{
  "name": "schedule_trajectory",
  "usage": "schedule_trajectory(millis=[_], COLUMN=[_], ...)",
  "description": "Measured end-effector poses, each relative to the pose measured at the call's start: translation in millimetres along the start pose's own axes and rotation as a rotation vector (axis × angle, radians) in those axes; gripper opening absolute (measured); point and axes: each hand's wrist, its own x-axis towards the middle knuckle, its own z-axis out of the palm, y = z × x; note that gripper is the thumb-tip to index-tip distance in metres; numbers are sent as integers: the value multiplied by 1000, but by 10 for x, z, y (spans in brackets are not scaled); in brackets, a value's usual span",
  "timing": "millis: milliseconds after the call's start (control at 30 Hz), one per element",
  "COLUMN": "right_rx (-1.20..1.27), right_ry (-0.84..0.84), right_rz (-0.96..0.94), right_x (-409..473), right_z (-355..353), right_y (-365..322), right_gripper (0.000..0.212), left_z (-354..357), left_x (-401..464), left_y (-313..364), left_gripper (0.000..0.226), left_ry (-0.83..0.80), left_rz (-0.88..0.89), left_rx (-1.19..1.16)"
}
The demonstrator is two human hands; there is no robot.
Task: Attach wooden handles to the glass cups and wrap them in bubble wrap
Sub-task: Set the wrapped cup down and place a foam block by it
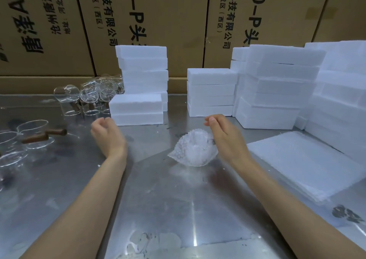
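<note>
Wrapped cup lies on its side on the steel counter, centre, between the two forearms. Bubble wrap covers it fully; a loose flap tails off to its near left.

Right hand hovers just above and right of the bundle, fingers loosely curled, holding nothing. Left hand sits well to the left of it, fingers also loosely curled and empty. Neither hand touches the bundle.

Judgement: one cup is wrapped and let go; the step in hand is either stowing this bundle or fetching the next cup.

Unwrapped glass cups stand at far left; two more with wooden handles fitted lie at near left. Sheet stack sits at right; foam boxes are piled along the far side.

To do it well:
- Tuck the loose flap under before lifting, or the wrap may open.
- Lift the bundle by its body, not by the flap.
- Take the next cup by its handle; the glass is thin and the cups crowd each other.
- Pull one sheet only from the stack.
</note>
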Motion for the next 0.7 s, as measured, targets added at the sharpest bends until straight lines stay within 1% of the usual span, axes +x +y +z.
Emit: schedule_trajectory(millis=[100,167,333,400,467,533,600,700], right_rx=[-5,-24,30,117,186,214,248,304], right_ry=[-86,-183,-408,-472,-459,-424,-397,-405], right_rz=[155,236,466,531,565,596,580,576], right_x=[295,546,937,988,1040,1096,1131,1177], right_z=[40,100,438,595,768,943,1109,1280], right_y=[-28,-77,-261,-367,-453,-490,-478,-499], right_gripper=[37,42,50,51,51,52,51,48], left_z=[84,133,235,258,271,297,309,312], left_x=[179,272,483,566,634,679,668,621], left_y=[-35,-52,-80,-108,-114,-112,-94,-84], left_gripper=[44,49,57,57,58,59,59,61], left_ry=[-16,-35,-147,-187,-230,-301,-349,-378], left_rz=[19,17,12,-16,-58,-125,-177,-185], left_rx=[55,91,121,123,111,38,-45,-37])
